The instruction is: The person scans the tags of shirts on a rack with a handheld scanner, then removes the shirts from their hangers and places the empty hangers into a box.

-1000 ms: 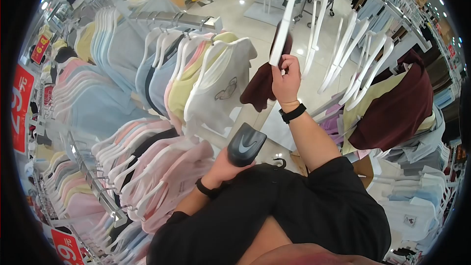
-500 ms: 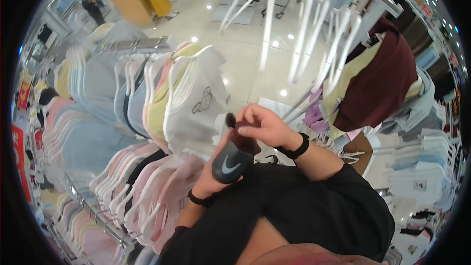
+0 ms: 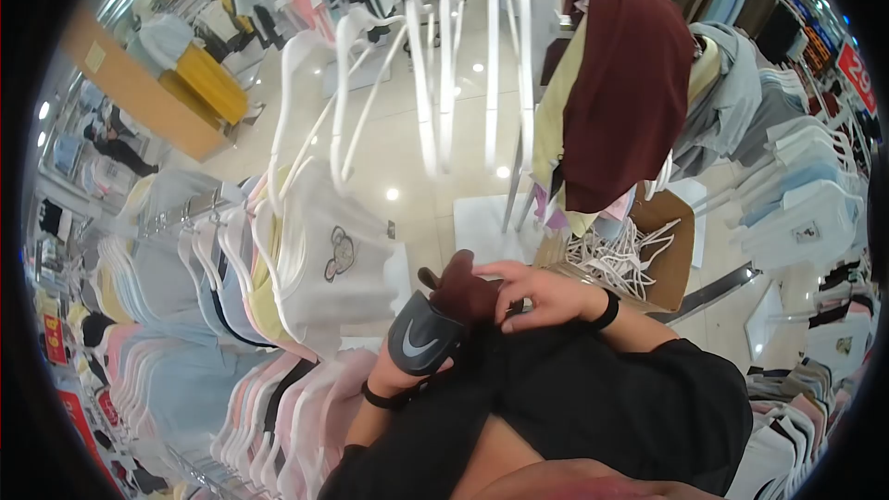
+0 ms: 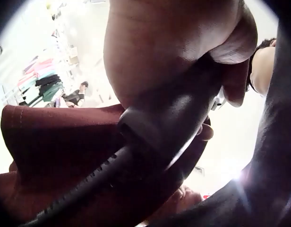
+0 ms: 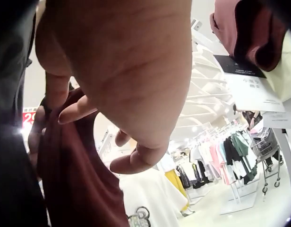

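In the head view my left hand (image 3: pixel 398 366) grips a dark grey handheld device (image 3: pixel 424 338) with a light curved mark on its head. The left wrist view shows its handle (image 4: pixel 169 123) in my palm and a ribbed cord sleeve (image 4: pixel 84 182) below. Beside the device hangs a small maroon garment (image 3: pixel 472 301), close in front of my black shirt. My right hand (image 3: pixel 560 301) has its thumb and forefinger at this cloth, pinching it. In the right wrist view the fingers lie over the maroon fabric (image 5: pixel 74 165), the outer ones bent and off it.
Bare white hangers (image 3: pixel 421 93) hang from the rail ahead, beside a draped maroon garment (image 3: pixel 630 83). At the right, a cardboard box (image 3: pixel 671 259) holds several loose hangers (image 3: pixel 616 255). Racks of pale tops (image 3: pixel 333 259) crowd the left. Shirts (image 3: pixel 806 231) hang far right.
My right hand has left the white hanger and come down with the maroon garment to my left hand. The view has turned right, bringing the hanger box into fuller sight.
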`<state>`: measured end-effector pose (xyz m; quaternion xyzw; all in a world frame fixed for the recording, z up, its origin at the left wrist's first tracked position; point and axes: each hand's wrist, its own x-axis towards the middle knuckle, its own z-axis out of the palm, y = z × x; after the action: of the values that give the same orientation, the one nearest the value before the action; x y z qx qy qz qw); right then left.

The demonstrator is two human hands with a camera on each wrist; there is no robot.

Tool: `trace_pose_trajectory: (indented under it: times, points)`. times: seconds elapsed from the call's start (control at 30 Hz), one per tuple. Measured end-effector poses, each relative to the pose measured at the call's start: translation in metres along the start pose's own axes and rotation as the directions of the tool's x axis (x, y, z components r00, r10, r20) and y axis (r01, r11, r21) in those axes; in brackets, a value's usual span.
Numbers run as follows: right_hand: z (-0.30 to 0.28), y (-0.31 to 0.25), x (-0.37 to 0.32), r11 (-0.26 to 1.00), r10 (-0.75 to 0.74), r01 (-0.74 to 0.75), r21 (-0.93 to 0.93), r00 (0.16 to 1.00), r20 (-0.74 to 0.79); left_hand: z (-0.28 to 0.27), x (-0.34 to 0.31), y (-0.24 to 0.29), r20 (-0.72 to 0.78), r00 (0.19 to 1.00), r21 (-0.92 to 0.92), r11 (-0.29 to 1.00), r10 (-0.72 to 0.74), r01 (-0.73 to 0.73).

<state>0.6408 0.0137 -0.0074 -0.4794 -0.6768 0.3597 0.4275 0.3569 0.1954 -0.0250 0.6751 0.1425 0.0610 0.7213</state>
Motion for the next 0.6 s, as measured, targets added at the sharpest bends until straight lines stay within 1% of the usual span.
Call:
trace_pose_trajectory:
  times: [0.03, 0.1, 0.13, 0.17, 0.23, 0.27, 0.37, 0.47, 0.53, 0.6]
  points:
    - [0.008, 0.0, -0.008, 1.0, 0.004, -0.004, -0.026, 1.0, -0.008, 0.005, 0.005, 0.006, 0.012, 1.0, -0.028, 1.0, -0.012, 0.012]
    - [0.02, -0.002, -0.019, 0.997, 0.012, -0.014, -0.077, 1.0, -0.024, 0.011, 0.018, 0.022, 0.132, 0.99, -0.01, 0.999, 0.045, -0.044]
    - [0.02, -0.007, -0.018, 0.995, -0.016, 0.014, -0.095, 1.0, -0.016, 0.015, 0.026, 0.03, 0.192, 0.979, -0.004, 0.997, 0.072, -0.072]
    - [0.021, -0.012, -0.019, 0.997, -0.001, -0.002, -0.071, 0.999, -0.039, 0.019, 0.036, 0.04, 0.244, 0.958, 0.054, 0.985, 0.147, -0.165]
    - [0.023, -0.019, -0.022, 0.999, 0.026, -0.028, -0.023, 0.997, -0.078, 0.028, 0.052, 0.055, 0.354, 0.891, 0.151, 0.923, 0.283, -0.353]
    - [0.023, -0.019, -0.026, 0.999, 0.018, -0.022, -0.049, 0.996, -0.085, 0.028, 0.052, 0.051, 0.354, 0.912, 0.077, 0.966, 0.205, -0.247]
    - [0.024, -0.016, -0.04, 0.992, -0.006, -0.007, -0.125, 0.995, -0.101, 0.038, 0.054, 0.062, 0.365, 0.916, 0.109, 0.97, 0.166, -0.219]
    - [0.023, -0.016, -0.053, 0.985, -0.016, -0.006, -0.173, 0.992, -0.122, 0.046, 0.07, 0.07, 0.483, 0.846, 0.108, 0.944, 0.224, -0.312]
    - [0.021, -0.023, -0.059, 0.985, -0.009, -0.015, -0.17, 0.99, -0.144, 0.049, 0.075, 0.068, 0.536, 0.823, 0.165, 0.933, 0.187, -0.319]
    - [0.01, -0.039, -0.063, 0.992, -0.024, -0.007, -0.13, 0.972, -0.235, 0.051, 0.074, 0.066, 0.528, 0.835, 0.038, 0.978, 0.154, -0.204]
